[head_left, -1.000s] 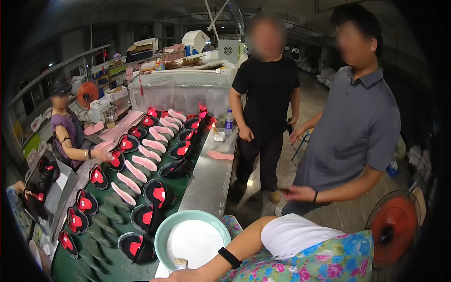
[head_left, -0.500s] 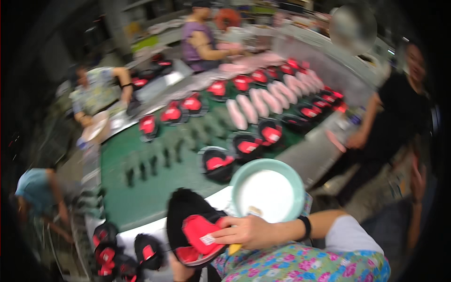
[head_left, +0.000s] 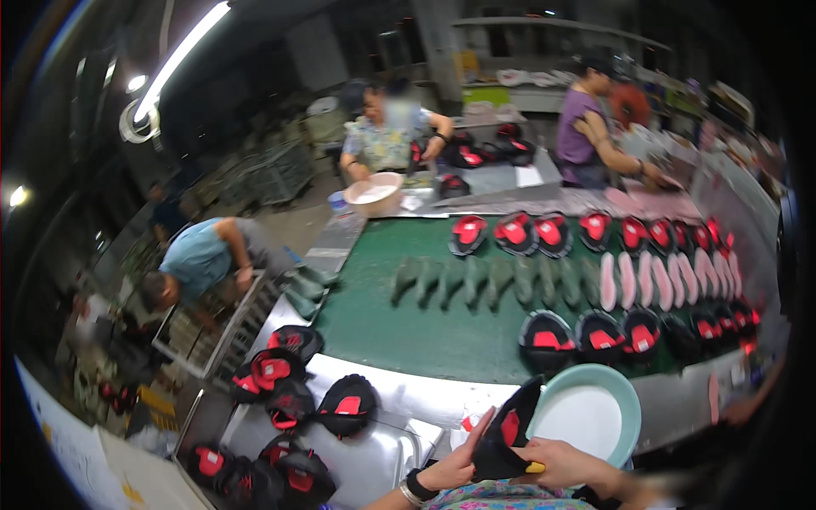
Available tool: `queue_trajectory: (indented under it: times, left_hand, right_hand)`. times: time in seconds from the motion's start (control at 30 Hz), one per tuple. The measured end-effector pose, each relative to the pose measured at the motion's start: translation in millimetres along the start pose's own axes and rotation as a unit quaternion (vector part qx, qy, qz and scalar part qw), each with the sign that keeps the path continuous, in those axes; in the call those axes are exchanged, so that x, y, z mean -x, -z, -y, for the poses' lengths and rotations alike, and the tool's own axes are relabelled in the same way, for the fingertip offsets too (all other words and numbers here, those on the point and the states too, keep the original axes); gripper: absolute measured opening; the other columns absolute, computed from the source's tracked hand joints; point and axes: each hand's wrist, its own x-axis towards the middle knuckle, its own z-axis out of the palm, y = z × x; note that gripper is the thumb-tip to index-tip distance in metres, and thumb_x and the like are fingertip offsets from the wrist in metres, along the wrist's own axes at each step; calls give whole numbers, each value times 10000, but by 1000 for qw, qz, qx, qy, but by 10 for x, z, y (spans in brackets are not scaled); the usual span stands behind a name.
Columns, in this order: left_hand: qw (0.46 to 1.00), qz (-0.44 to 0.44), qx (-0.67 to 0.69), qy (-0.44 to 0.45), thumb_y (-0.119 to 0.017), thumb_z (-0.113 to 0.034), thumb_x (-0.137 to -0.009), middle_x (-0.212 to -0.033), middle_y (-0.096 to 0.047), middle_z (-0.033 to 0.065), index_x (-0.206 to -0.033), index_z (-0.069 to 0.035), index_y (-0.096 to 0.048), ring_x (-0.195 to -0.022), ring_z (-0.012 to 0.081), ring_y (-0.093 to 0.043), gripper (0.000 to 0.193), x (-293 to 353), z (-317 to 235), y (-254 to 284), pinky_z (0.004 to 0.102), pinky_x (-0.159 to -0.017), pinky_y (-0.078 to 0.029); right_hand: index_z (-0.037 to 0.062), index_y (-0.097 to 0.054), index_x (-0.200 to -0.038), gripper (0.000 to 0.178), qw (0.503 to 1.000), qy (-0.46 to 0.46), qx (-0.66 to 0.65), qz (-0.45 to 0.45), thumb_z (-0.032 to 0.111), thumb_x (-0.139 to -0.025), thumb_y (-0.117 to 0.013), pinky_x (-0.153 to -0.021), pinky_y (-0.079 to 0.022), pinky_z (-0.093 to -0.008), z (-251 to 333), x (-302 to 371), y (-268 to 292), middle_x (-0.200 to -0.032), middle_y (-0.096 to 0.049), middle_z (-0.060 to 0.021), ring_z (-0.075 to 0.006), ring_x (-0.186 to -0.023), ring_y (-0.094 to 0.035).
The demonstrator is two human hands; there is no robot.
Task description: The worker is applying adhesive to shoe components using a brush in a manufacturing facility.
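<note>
In front of me, a black shoe upper with a red inside (head_left: 503, 438) is held tilted between my two hands. My left hand (head_left: 456, 466) grips it from the left, fingers closed along its edge. On the other side, my right hand (head_left: 565, 465) is closed around a yellow-handled brush (head_left: 535, 467), mostly hidden by the fingers, and lies against the upper. Just beyond my right hand stands a pale green basin (head_left: 632, 406) holding white liquid.
A green conveyor table (head_left: 408, 331) carries rows of black-and-red uppers (head_left: 548, 338), dark green lasts (head_left: 476, 280) and pink insoles (head_left: 646, 279). More uppers (head_left: 347, 405) lie on the metal surface at left. Co-workers stand across and left; one bends over a crate (head_left: 229, 327).
My view has swung left and up. The shoe upper has moved right and turned more edge-on, and my left hand now shows on its left side.
</note>
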Motion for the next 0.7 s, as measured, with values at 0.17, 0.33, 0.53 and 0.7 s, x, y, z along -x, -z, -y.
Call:
queue_trajectory:
  times: [0.17,0.33,0.53,0.7]
  left_hand:
    - [967,-214,135,-5,-571,30,-860,-1434,-356,145,-1480,-72,-181,-1284,206,-417,739,-144,-97,-25,318,-1057,-343]
    - [944,-315,94,-25,-572,8,-868,-1383,-440,132,-1424,-58,-316,-1231,201,-473,616,-206,-46,-39,323,-1045,-370]
    - [909,-94,-404,41,-543,-77,-890,-1199,-601,119,-1257,-18,-530,-1166,225,-538,372,17,130,181,357,-1022,-386]
    - [865,-245,307,312,-650,31,-750,-964,-633,112,-1070,15,-568,-857,196,-648,331,442,108,56,321,-731,-557]
  right_hand:
    - [78,-642,-1046,267,983,35,-57,-172,123,-787,-600,-770,-516,-366,234,-61,-32,-1064,-633,-112,-296,-1001,-581]
    - [123,-604,-1164,430,986,84,69,-124,79,-746,-691,-746,-516,-352,140,-41,-69,-955,-641,-96,-278,-889,-624]
    - [52,-641,-1029,224,938,39,99,-329,151,-828,-652,-762,-508,-390,-258,337,56,-1022,-664,-111,-322,-884,-605]
    - [30,-647,-871,217,859,-114,-22,-498,244,-890,-614,-674,-466,-331,-797,864,91,-873,-627,-108,-217,-759,-598]
